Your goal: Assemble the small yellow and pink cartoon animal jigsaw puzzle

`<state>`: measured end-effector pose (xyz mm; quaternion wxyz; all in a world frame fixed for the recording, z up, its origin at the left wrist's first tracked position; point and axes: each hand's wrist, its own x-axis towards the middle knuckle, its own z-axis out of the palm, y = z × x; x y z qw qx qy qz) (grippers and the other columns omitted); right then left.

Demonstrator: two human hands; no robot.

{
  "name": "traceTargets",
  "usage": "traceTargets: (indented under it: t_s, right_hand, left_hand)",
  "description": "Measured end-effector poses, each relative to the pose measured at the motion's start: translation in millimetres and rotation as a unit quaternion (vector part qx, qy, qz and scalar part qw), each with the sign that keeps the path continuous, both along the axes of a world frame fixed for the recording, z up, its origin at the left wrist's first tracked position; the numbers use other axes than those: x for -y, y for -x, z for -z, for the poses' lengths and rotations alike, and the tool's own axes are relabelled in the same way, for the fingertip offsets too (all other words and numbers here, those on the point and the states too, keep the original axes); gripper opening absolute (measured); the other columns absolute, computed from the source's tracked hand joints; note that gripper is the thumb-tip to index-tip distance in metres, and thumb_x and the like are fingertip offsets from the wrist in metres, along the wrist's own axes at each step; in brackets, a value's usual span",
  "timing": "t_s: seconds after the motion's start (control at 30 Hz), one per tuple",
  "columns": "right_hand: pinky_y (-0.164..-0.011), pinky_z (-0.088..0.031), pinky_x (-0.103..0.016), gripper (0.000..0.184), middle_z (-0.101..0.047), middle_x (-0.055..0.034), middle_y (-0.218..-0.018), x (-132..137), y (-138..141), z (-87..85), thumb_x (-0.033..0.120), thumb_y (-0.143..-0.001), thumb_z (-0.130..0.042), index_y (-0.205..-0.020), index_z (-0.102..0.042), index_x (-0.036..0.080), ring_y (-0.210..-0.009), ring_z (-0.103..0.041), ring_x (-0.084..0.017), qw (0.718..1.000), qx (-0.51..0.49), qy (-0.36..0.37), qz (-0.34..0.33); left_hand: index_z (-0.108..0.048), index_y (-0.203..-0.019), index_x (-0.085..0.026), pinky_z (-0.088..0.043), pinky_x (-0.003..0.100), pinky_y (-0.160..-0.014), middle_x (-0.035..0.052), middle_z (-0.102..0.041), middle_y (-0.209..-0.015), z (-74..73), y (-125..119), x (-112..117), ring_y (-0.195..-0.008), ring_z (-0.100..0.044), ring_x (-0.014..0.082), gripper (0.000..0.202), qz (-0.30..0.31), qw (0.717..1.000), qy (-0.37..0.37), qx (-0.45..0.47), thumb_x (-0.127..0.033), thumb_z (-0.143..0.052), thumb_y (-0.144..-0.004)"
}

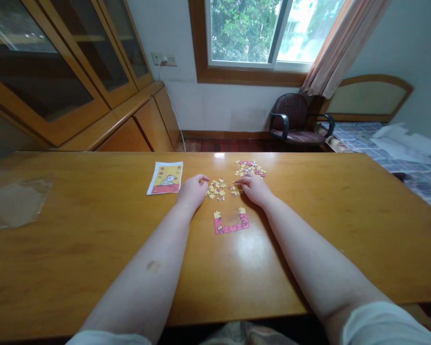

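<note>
Both my arms reach out over a wooden table [93,225]. My left hand [193,189] rests with its fingers curled at the left edge of a small heap of loose yellow jigsaw pieces [216,189]. My right hand [254,187] lies at the right of that heap, its fingers pinched on a piece I cannot make out clearly. A second heap of loose pieces [250,168] lies just beyond the right hand. Nearer to me sits a joined pink and yellow U-shaped puzzle section [232,224]. A reference picture card [165,178] lies left of my left hand.
A clear plastic bag [16,201] lies at the table's far left. Wooden glass-door cabinets [75,72] stand along the left wall. Beyond the table are a dark armchair [296,120] under a window and a bed [398,143] at the right.
</note>
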<state>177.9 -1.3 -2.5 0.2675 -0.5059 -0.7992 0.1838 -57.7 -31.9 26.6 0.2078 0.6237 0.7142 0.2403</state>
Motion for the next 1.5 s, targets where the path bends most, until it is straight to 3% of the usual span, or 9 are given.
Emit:
traceTargets:
  t_s: [0.23,0.5,0.8,0.97,1.1,1.3,1.5]
  right_hand:
    - [-0.089,-0.047,-0.031,0.032,-0.068,-0.0038,-0.085,2,2,-2.7,0.002,-0.075,-0.048,-0.077,-0.075,0.02,-0.085,-0.061,-0.018,0.997,-0.016,-0.009,-0.079]
    - [-0.089,-0.046,-0.031,0.032,-0.064,-0.0059,-0.092,3,3,-0.9,0.005,-0.077,-0.048,-0.088,-0.075,0.019,-0.089,-0.059,-0.018,0.999,0.006,-0.025,-0.038]
    - [-0.086,-0.045,-0.031,0.027,-0.065,-0.005,-0.09,4,3,-2.9,0.008,-0.077,-0.049,-0.083,-0.072,0.019,-0.09,-0.059,-0.019,0.999,-0.006,-0.032,-0.005]
    - [-0.086,-0.045,-0.03,0.026,-0.065,-0.0049,-0.09,4,3,-3.2,0.008,-0.077,-0.049,-0.084,-0.072,0.018,-0.089,-0.059,-0.018,1.0,-0.005,-0.027,-0.003]
    - [-0.086,-0.045,-0.03,0.025,-0.065,-0.005,-0.09,4,3,-3.4,0.009,-0.078,-0.049,-0.084,-0.072,0.018,-0.089,-0.059,-0.018,1.0,-0.008,-0.024,-0.002]
    - [-0.086,-0.045,-0.031,0.025,-0.065,-0.0052,-0.09,3,4,-2.8,0.009,-0.077,-0.049,-0.083,-0.072,0.019,-0.089,-0.059,-0.019,1.0,-0.016,-0.022,-0.003]
    - [-0.085,-0.045,-0.03,0.025,-0.065,-0.005,-0.09,3,4,-3.1,0.009,-0.078,-0.049,-0.082,-0.072,0.019,-0.089,-0.059,-0.018,1.0,-0.018,-0.026,-0.003]
  left_hand:
    - [-0.07,-0.092,-0.026,-0.039,0.028,-0.059,0.0007,-0.07,-0.076,3.1,3,-1,-0.069,-0.061,0.0189,0.028,-0.02,1.0,-0.011,-0.006,-0.024,-0.046,-0.078]
    - [-0.07,-0.093,-0.028,-0.043,0.029,-0.061,0.0006,-0.072,-0.08,3.0,2,-1,-0.073,-0.063,0.0201,0.028,-0.024,0.999,-0.001,-0.028,-0.025,-0.046,-0.079]
    - [-0.071,-0.099,-0.028,-0.049,0.033,-0.077,0.0036,-0.072,-0.103,3.0,9,-4,-0.093,-0.064,0.0247,0.034,-0.034,0.993,0.016,-0.113,-0.022,-0.043,-0.081]
    - [-0.073,-0.088,-0.027,-0.049,0.033,-0.076,0.0051,-0.071,-0.102,0.1,9,-2,-0.09,-0.064,0.0241,0.033,-0.005,0.986,0.018,-0.168,-0.018,-0.044,-0.077]
    - [-0.071,-0.098,-0.028,-0.049,0.033,-0.075,0.0056,-0.071,-0.103,-3.1,3,3,-0.091,-0.064,0.0246,0.03,0.002,0.981,0.007,-0.193,-0.024,-0.047,-0.08]
    - [-0.071,-0.092,-0.025,-0.049,0.034,-0.074,0.0083,-0.072,-0.096,-6.6,-3,6,-0.088,-0.064,0.0266,0.027,0.048,0.982,0.014,-0.182,-0.039,-0.048,-0.084]
    - [-0.071,-0.098,-0.024,-0.049,0.033,-0.078,0.0079,-0.072,-0.1,-7.8,-8,8,-0.092,-0.064,0.0253,0.027,0.105,0.982,-0.002,-0.157,-0.033,-0.049,-0.084]
